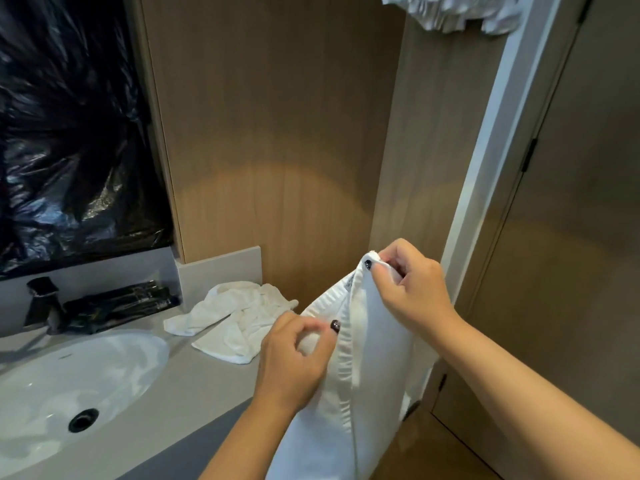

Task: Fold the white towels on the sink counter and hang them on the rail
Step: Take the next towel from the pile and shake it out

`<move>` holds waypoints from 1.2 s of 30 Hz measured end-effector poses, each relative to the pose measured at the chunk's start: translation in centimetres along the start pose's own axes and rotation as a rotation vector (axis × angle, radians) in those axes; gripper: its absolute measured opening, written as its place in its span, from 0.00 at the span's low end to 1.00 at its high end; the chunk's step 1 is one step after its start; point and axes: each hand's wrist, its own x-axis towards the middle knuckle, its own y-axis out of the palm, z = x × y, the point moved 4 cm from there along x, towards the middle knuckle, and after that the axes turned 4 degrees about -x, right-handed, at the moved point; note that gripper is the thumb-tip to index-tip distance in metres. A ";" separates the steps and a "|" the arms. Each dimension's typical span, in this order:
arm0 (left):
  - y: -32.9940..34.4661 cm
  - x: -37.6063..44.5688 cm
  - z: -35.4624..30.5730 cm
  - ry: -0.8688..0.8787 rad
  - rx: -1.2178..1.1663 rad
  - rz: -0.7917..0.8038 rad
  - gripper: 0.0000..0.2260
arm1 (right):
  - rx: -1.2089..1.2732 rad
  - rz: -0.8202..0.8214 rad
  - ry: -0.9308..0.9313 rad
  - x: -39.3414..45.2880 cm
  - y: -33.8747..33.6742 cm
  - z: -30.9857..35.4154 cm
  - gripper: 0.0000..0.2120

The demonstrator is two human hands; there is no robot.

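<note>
Both hands hold one long white towel with a ribbed border [363,375] up in the air, in front of the tan wood-panel wall [277,133]. The right hand [412,282] pinches the towel's top corner, grip clamped on the cloth between thumb and fingers. The left hand [294,355] is lower, fingers curled round the towel's ribbed edge, grip also clamped on it. Towel hangs down from both hands past the bottom of the frame, to the right of the table edge.

A second crumpled white towel [235,320] lies on the grey stone table [194,379], unfolded, near the wall corner. More white cloth [457,12] hangs at the top right; its support is out of view.

White oval sink basin [69,386] set in the table, holds nothing but its dark round drain [83,419]. Black tap [41,299] behind the basin, black glossy packets [121,303] beside it. Crinkled black plastic sheet [69,133] covers the area above the sink.
</note>
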 end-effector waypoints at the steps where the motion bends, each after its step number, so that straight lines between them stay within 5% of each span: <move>1: 0.3 0.2 -0.3 -0.008 0.073 0.023 0.16 | -0.016 -0.011 -0.015 0.4 -0.2 0.4 0.07; 5: 1.8 0.7 -1.6 0.005 0.396 0.014 0.25 | -0.051 -0.023 -0.071 1.4 -0.7 1.6 0.07; 8: 2.4 0.9 -1.5 0.055 0.365 -0.043 0.16 | -0.065 -0.035 -0.095 1.8 -1.0 2.1 0.07; 11: 1.6 1.0 -0.1 0.020 0.094 -0.103 0.03 | -0.048 -0.036 -0.071 2.1 -1.6 1.6 0.07; 15: 1.6 0.7 3.3 -0.078 -0.120 0.182 0.15 | -0.020 -0.058 0.018 2.7 -2.9 -0.1 0.06; 21: 3.9 -1.6 8.6 -0.309 -0.044 0.463 0.12 | 0.041 -0.068 0.110 3.5 -5.3 -2.2 0.06; 28: 8.2 0.2 5.1 -0.084 -0.031 0.548 0.10 | 0.293 0.415 0.144 3.4 -7.4 -2.0 0.08; 36: 11.1 1.9 -3.0 0.015 -0.392 0.591 0.15 | 0.409 0.652 0.169 2.2 -8.8 -2.6 0.11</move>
